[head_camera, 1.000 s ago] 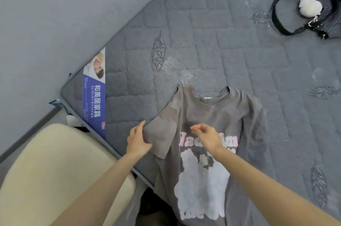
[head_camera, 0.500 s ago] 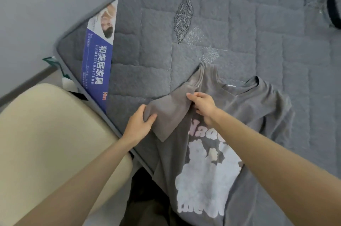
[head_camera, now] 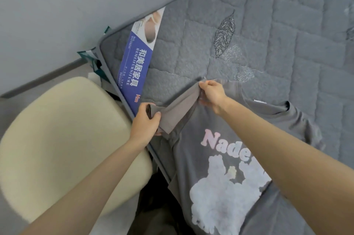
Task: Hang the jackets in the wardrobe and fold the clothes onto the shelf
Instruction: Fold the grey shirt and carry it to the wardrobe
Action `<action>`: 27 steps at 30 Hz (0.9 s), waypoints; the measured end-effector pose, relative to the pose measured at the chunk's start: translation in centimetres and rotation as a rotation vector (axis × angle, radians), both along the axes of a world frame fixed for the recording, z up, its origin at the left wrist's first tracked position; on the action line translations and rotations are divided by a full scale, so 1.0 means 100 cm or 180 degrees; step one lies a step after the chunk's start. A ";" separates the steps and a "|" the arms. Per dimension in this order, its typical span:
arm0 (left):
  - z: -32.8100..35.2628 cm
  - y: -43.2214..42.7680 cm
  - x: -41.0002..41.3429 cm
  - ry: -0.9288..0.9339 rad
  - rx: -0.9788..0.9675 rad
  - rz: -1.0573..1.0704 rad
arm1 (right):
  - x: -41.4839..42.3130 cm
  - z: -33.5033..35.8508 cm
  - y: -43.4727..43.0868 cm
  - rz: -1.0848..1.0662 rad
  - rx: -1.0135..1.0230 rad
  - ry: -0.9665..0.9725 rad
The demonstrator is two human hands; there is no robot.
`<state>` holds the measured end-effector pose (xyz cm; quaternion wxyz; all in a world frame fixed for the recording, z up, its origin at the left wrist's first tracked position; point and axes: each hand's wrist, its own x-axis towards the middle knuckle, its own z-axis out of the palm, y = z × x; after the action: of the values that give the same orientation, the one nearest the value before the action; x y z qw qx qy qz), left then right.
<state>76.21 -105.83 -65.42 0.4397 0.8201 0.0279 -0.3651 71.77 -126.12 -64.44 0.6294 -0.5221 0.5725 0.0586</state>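
Grey printed T-shirt [head_camera: 191, 169] lies face up on the quilted mattress [head_camera: 268, 52], hem trailing off the near edge. My left hand [head_camera: 145, 121] grips the sleeve [head_camera: 178, 112] at its cuff; my right hand [head_camera: 210, 91] pinches it at the shoulder seam, cloth taut between. Looks light and limp, so I'd hold it at seams and edges.

A grey printed T-shirt [head_camera: 220, 158] lies on a grey quilted mattress [head_camera: 268, 33]; the left hand [head_camera: 146, 121] grips the sleeve's end; the right hand [head_camera: 211, 91] pinches its shoulder seam; a cream chair [head_camera: 67, 138] stands beside the mattress.
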 end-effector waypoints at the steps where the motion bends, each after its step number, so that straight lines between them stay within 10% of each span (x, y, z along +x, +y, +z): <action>1: 0.004 -0.003 -0.005 0.0150 -0.0036 0.0036 | -0.002 -0.001 -0.001 -0.0060 0.0006 -0.0012; 8: 0.036 -0.052 -0.068 0.1915 -0.0229 -0.1812 | -0.057 -0.010 -0.046 -0.0064 -0.1423 0.0412; 18: -0.008 -0.045 -0.142 -0.1203 0.1371 -0.2843 | -0.187 -0.036 -0.046 0.0429 -0.0536 0.0708; 27: -0.013 -0.008 -0.133 -0.1771 0.1699 -0.3019 | -0.197 -0.014 -0.058 0.1119 -0.2091 0.1350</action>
<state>62.96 -106.58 -66.76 -0.0007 0.8896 -0.3657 -0.2737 52.11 -131.96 -65.86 0.2784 -0.7609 0.5798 0.0856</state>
